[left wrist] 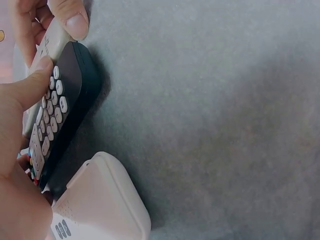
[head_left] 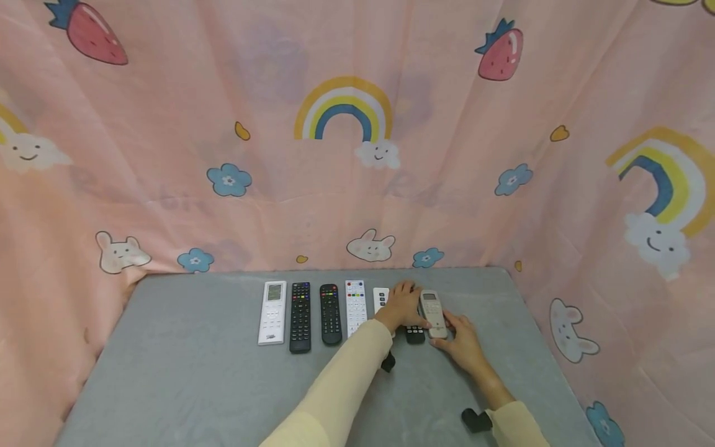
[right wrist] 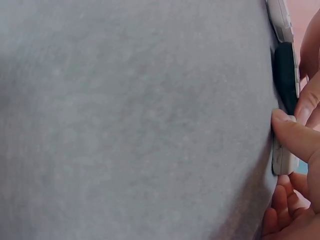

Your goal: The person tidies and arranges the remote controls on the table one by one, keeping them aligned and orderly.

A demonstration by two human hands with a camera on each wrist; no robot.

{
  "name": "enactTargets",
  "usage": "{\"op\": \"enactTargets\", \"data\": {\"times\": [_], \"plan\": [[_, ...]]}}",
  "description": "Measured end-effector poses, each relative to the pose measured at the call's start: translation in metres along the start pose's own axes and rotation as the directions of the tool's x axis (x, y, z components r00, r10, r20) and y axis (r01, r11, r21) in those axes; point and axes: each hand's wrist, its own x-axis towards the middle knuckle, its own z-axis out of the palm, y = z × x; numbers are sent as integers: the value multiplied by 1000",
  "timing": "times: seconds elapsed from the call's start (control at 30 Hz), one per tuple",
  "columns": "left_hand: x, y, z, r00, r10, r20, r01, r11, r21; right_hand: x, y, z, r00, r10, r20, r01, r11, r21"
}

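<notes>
Both hands are at a beige remote control (head_left: 432,310) with a small grey display, at the right end of a row of remotes. My right hand (head_left: 465,344) grips its lower right part, thumb at the near end and fingers along the right side. My left hand (head_left: 399,308) reaches across a black remote with white buttons (left wrist: 56,102); its thumb (left wrist: 37,82) touches the beige remote's left edge and its fingers bend toward the far end. The left hand hides most of the black remote and part of a white remote (head_left: 381,297) in the head view.
Further left lie a white remote with coloured buttons (head_left: 355,304), two black remotes, one slim (head_left: 331,316) and one long (head_left: 300,320), and a white remote with a display (head_left: 272,313). The grey table (head_left: 212,385) meets a pink patterned curtain (head_left: 313,211) behind.
</notes>
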Motion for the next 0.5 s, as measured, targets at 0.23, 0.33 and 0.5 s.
{"op": "enactTargets", "data": {"times": [0.23, 0.33, 0.5], "plan": [[4, -4, -1, 998, 7, 56, -9, 1000, 22, 0, -6, -7, 995, 26, 92, -24, 999, -26], [4, -7, -13, 998, 36, 59, -38, 999, 37, 0, -12, -21, 989, 24, 149, -15, 998, -59], [-11, -15, -57, 988, 137, 66, -135, 990, -42, -2, -25, -57, 985, -19, 172, 43, 990, -137]]}}
